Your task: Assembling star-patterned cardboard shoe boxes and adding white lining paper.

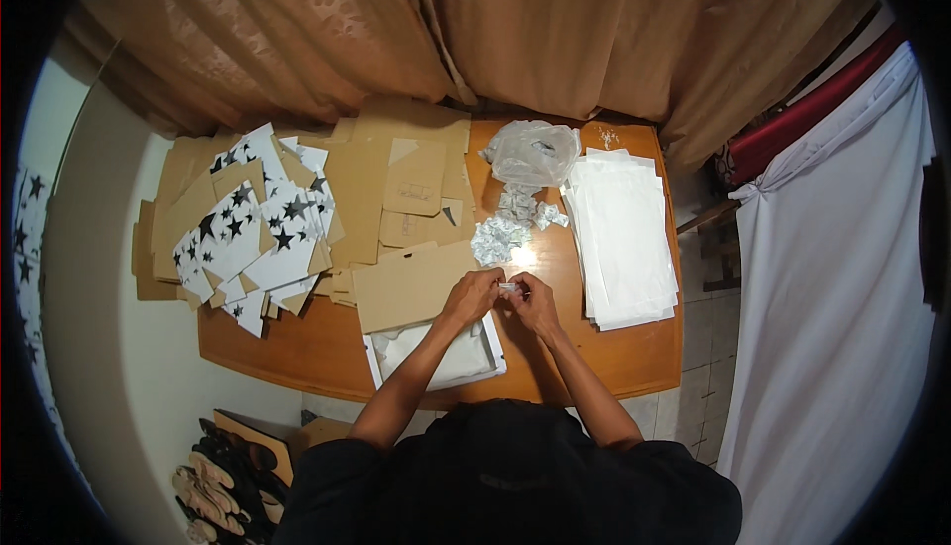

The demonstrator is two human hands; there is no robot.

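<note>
My left hand (474,294) and my right hand (535,305) meet over the near middle of the table. Between their pinched fingertips is a small whitish, silvery piece (509,286), too small to tell its kind. Just below my left hand sits a shallow box (499,343), white inside, with its brown lid (411,287) folded back. White tissue-like paper (446,355) lies in the box, partly behind my left forearm. Beyond my hands are crumpled silvery-white clumps (498,239), and behind them a translucent plastic bag (533,155).
A stack of white paper sheets (626,243) lies at the table's right. Flat brown cardboard (347,188) and white star-printed pieces (287,243) cover the left side. Brown curtains (535,30) hang behind the table (287,359). Shoes (213,486) stand at lower left; a white cloth (822,277) hangs right.
</note>
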